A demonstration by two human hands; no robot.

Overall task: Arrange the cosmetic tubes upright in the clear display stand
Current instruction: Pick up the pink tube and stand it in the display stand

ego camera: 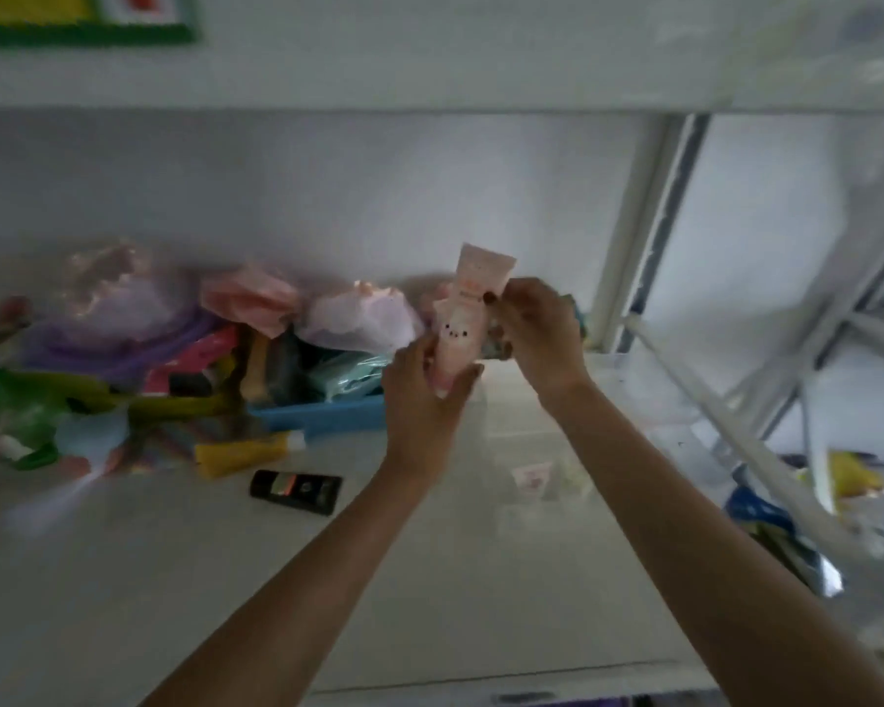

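head view. both arms reach forward over a white shelf [123,579]. the left hand [422,387] is closed around the lower part of a pink tube [458,344], thumb on the near side and fingers wrapped behind it. the tube stands roughly upright, crimped end up, held above the shelf and not resting on it; a small face of dark dots is printed on its front. a second pink tube [481,275] rises just behind and above the first, and the right hand [537,331] pinches it by its upper part between thumb and fingertips. whether the two tubes touch cannot be told.

below and to the right of the hands stands the clear stand [532,426], its walls faint against the white surface; a small pale pink item [532,477] shows through it, too blurred to identify.

on the shelf to the left lie a black tube [296,491] flat on its side and a yellow tube [241,454] beside it. behind them a blue tray [322,415] holds mixed packets, with crumpled pink and purple bags [123,308] piled against the back wall. a white frame post [644,232] stands at the right.
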